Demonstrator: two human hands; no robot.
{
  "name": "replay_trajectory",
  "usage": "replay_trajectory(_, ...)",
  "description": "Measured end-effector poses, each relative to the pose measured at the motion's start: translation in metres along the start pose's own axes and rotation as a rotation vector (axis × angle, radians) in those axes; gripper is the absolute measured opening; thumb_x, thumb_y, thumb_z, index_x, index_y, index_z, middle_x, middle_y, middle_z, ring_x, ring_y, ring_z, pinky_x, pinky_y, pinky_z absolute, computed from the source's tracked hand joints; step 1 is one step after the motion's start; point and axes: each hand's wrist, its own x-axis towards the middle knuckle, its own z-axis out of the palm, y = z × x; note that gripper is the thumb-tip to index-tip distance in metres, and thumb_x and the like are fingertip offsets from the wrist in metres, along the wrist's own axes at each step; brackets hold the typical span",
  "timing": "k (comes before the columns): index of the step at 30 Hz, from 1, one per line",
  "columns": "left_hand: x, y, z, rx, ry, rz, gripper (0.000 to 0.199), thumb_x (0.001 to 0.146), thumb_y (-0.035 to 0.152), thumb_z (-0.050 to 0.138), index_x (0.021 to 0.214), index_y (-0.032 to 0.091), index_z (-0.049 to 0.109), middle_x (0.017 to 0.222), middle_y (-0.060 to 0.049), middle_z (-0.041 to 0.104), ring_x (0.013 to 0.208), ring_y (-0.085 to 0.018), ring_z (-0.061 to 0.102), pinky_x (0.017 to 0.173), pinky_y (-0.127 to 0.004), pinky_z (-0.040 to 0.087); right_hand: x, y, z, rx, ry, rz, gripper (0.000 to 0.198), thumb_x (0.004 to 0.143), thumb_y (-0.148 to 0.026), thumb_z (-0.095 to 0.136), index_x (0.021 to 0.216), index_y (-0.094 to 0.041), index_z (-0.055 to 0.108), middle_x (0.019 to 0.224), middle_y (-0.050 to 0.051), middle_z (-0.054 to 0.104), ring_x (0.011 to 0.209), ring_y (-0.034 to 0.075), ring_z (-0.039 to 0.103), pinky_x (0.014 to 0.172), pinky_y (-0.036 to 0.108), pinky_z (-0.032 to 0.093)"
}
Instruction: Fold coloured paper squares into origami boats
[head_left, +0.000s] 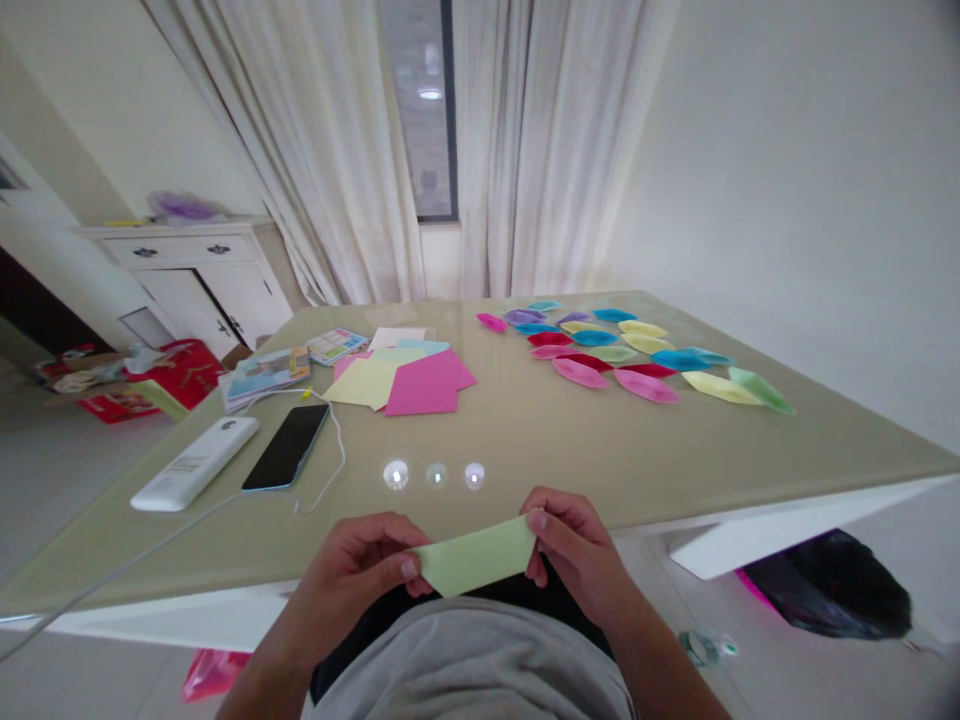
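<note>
A folded light green paper (480, 556) is held in front of my body, just at the table's near edge. My left hand (379, 560) pinches its left end between thumb and fingers. At the opposite end, my right hand (566, 540) grips the upper right corner. The strip is long, with slanted ends, and tilts slightly up to the right. Flat sheets lie beyond it on the table, a pink sheet (427, 385) and a pale yellow sheet (366, 382) among them. Farther right sit several folded paper boats (581, 373) in pink, blue, yellow, red, purple and green.
On the table's (525, 450) left side lie a black-screened phone (286, 448), a white power bank (196, 462), a white cable (341, 455) and some booklets (266, 375). A black bag (832, 585) and a plastic bottle (705, 648) are on the floor at right.
</note>
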Motion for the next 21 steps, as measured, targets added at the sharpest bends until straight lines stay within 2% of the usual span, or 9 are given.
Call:
replay_trajectory(5, 0.001, -0.011, -0.005, 0.033, -0.001, -0.023, 0.019, 0.091, 0.036, 0.082, 0.094, 0.018, 0.081, 0.078, -0.005, 0.076, 0.071, -0.015, 0.070, 0.069, -0.024, 0.056, -0.001, 0.008, -0.001, 0.001, -0.019, -0.023, 0.047, 0.089, -0.058, 0.080, 0.077, -0.015, 0.067, 0.052, -0.001, 0.062, 0.042, 0.008, 0.049, 0.041, 0.017, 0.035)
replay_trajectory(10, -0.006, -0.017, -0.009, -0.076, -0.023, 0.042, 0.021, 0.085, 0.035, 0.087, 0.094, 0.018, 0.080, 0.074, -0.003, 0.074, 0.063, -0.013, 0.068, 0.062, -0.022, 0.053, -0.001, 0.016, 0.001, -0.003, -0.043, -0.103, 0.047, 0.088, -0.057, 0.081, 0.070, -0.017, 0.065, 0.045, -0.006, 0.051, 0.037, 0.005, 0.036, 0.039, 0.018, 0.028)
replay_trajectory(15, -0.009, -0.012, -0.004, -0.159, 0.101, 0.026, 0.030, 0.082, 0.045, 0.089, 0.086, 0.017, 0.078, 0.063, -0.001, 0.069, 0.057, -0.012, 0.064, 0.059, -0.022, 0.051, -0.005, 0.009, 0.009, 0.036, -0.034, -0.048, 0.043, 0.088, -0.051, 0.082, 0.072, -0.016, 0.065, 0.055, -0.003, 0.060, 0.042, 0.005, 0.044, 0.043, 0.018, 0.032)
replay_trajectory(21, -0.006, -0.004, 0.000, -0.115, 0.110, 0.030, 0.031, 0.089, 0.045, 0.083, 0.081, 0.015, 0.076, 0.065, -0.002, 0.069, 0.057, -0.011, 0.062, 0.057, -0.020, 0.050, -0.004, 0.008, 0.006, 0.045, -0.028, -0.019, 0.040, 0.087, -0.051, 0.084, 0.078, -0.015, 0.068, 0.055, -0.002, 0.063, 0.044, 0.007, 0.049, 0.046, 0.019, 0.038)
